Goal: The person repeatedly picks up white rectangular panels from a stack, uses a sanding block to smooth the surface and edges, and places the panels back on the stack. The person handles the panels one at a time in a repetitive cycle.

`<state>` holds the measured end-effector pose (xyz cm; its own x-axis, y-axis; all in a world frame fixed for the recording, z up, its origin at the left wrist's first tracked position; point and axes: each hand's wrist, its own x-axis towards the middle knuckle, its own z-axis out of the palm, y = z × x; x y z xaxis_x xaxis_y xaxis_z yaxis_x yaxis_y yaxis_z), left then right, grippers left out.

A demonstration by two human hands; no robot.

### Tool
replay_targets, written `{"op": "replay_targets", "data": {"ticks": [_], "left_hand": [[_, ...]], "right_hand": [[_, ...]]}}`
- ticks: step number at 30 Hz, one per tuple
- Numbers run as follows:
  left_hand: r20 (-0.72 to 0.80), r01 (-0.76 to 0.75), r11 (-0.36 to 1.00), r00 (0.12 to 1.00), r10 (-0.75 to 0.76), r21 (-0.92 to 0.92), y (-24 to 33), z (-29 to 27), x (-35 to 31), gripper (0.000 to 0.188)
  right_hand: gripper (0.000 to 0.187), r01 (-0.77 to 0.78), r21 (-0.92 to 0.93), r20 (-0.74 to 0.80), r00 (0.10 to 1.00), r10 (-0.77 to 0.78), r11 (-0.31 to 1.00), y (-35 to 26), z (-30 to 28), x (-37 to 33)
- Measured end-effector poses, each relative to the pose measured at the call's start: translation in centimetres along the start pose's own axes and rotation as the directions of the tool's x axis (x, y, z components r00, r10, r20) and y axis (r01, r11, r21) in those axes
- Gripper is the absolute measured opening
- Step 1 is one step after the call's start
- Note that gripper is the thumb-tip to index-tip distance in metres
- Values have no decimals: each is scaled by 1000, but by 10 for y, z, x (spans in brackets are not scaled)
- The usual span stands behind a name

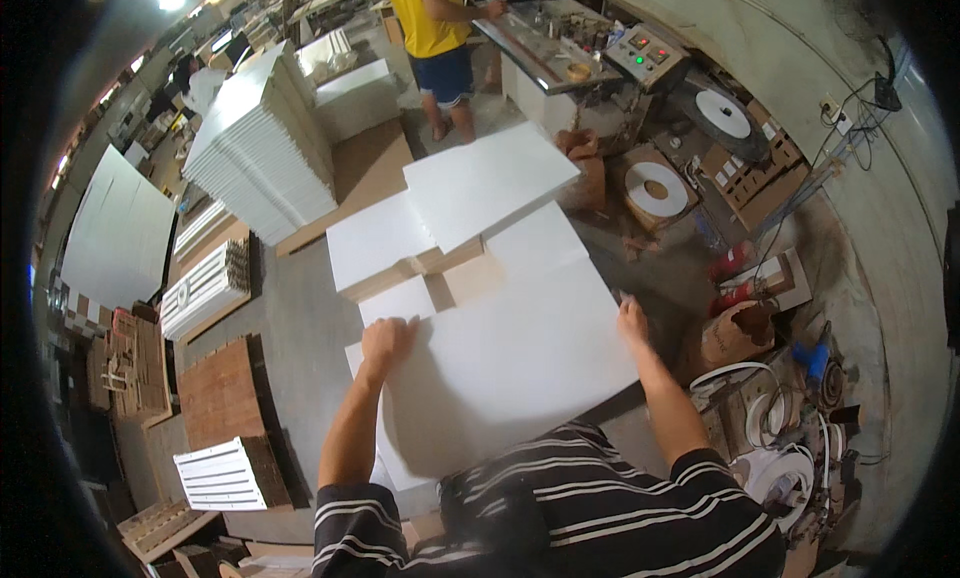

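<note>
A wide white panel lies in front of me, its near edge close to my body. My left hand is closed at its left edge, slightly blurred, with the fingers bent over the board. At the right edge my right hand grips the panel's rim, the thumb side showing on top and the other fingers partly hidden. Just beyond, a smaller white board rests overlapping another white board on a stack. Bare brown cardboard shows between these boards.
A tall stack of white panels stands far left on cardboard. A person in a yellow shirt works at a machine with a control box. White tape rolls, red cylinders and a torn paper sack crowd the right side.
</note>
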<state>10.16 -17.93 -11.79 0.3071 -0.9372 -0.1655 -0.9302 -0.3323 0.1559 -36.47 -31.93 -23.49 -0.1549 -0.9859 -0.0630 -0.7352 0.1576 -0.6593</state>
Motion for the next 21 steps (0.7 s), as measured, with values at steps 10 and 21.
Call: {"op": "replay_targets", "data": {"ticks": [10, 21], "left_hand": [[88, 78, 888, 995, -42, -454, -83, -19, 35, 62], [467, 467, 5, 884, 20, -884, -83, 66, -140, 50]], "right_hand": [[44, -98, -90, 108, 988, 107, 991, 4, 3, -19], [40, -138, -57, 5, 990, 138, 989, 54, -4, -29]]}}
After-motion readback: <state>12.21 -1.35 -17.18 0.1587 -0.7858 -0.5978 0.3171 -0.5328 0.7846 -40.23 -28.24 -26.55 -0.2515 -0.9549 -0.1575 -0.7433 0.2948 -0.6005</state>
